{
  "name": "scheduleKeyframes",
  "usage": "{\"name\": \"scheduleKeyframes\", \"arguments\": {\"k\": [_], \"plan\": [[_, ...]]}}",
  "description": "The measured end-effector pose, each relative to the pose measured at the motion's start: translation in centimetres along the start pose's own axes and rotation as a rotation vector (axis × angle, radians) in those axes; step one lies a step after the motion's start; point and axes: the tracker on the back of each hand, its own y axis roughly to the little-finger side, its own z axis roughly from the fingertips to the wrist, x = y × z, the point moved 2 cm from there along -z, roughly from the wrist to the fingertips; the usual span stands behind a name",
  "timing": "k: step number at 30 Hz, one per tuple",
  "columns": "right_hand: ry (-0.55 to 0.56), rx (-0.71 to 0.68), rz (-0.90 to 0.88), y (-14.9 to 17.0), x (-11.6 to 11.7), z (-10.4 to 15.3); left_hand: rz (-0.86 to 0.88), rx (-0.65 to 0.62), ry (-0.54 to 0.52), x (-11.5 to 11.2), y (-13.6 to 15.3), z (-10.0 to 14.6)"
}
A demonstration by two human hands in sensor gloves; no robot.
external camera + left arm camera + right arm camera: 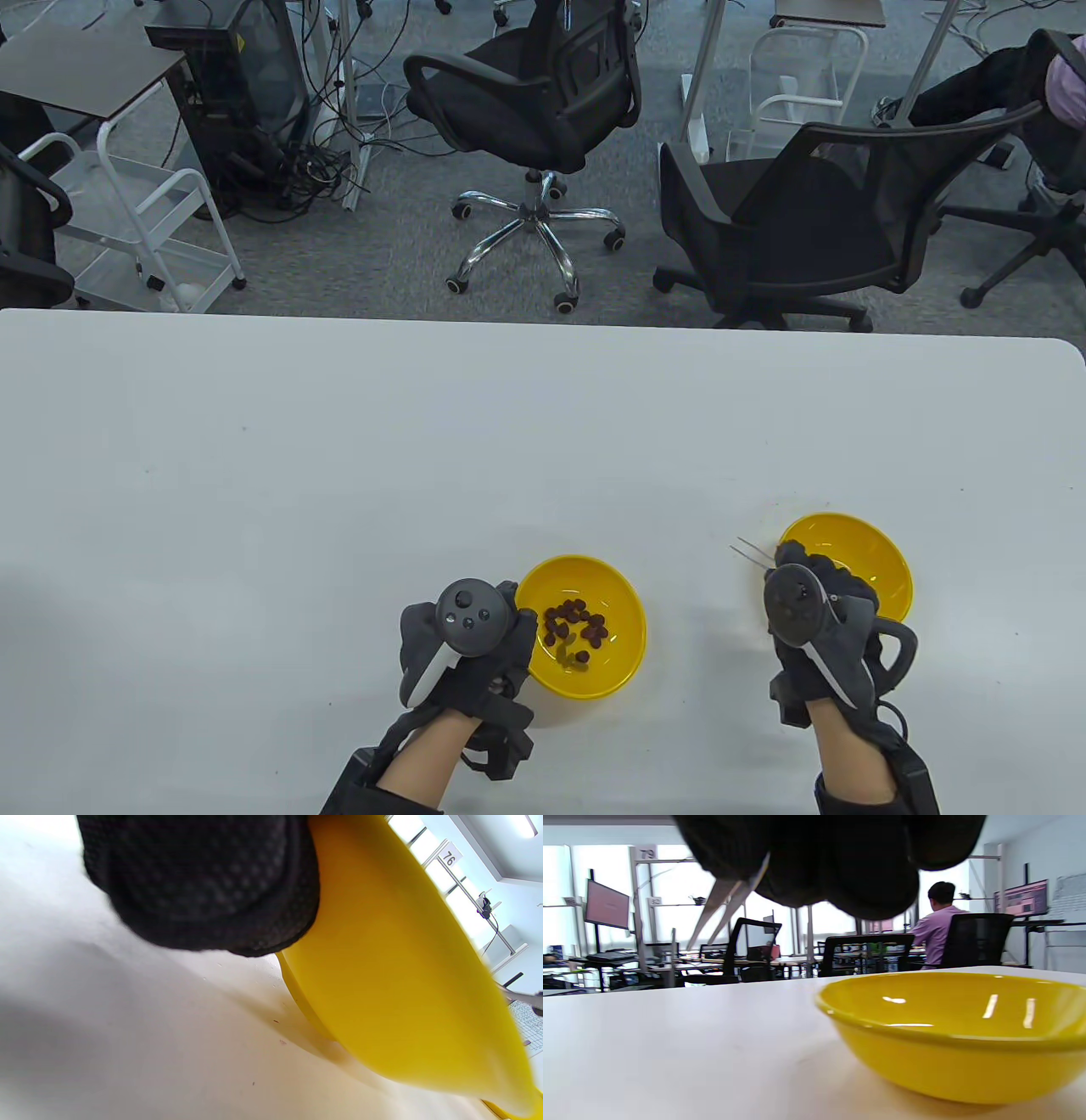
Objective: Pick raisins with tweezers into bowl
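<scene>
A yellow bowl [624, 632] holds several dark raisins [577, 626]. My left hand [519, 618] holds this bowl at its left rim; in the left wrist view a gloved finger [203, 882] presses on its outer wall [403, 984]. My right hand [785, 560] grips metal tweezers [751, 552] above the table, tips pointing up-left, slightly apart, with no raisin between them. It hovers at the left edge of a second yellow bowl [882, 560], which looks empty. In the right wrist view the tweezers [721, 908] stick out from the fingers [840, 857], left of that bowl [958, 1052].
The white table [339, 475] stretches wide to the left and back. Its far edge borders an office floor with two black chairs [543, 93] and a white cart [144, 221]. The right edge lies past the second bowl.
</scene>
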Motion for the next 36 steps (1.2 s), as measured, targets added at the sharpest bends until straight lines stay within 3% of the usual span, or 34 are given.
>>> {"name": "scheduleKeyframes", "arguments": {"k": [9, 12, 20, 36], "plan": [[-0.193, -0.399, -0.015, -8.0, 1.1, 3.9, 0.002, -0.001, -0.001, 0.0, 0.1, 0.0], [-0.246, -0.456, 0.000, -9.1, 1.9, 4.7, 0.003, -0.002, -0.004, 0.0, 0.1, 0.0], [-0.320, -0.521, 0.028, -10.2, 3.2, 5.5, 0.002, -0.004, 0.000, 0.0, 0.0, 0.0], [-0.298, -0.530, 0.045, -10.4, 3.4, 5.5, 0.000, -0.009, 0.004, -0.1, 0.0, 0.0]]}}
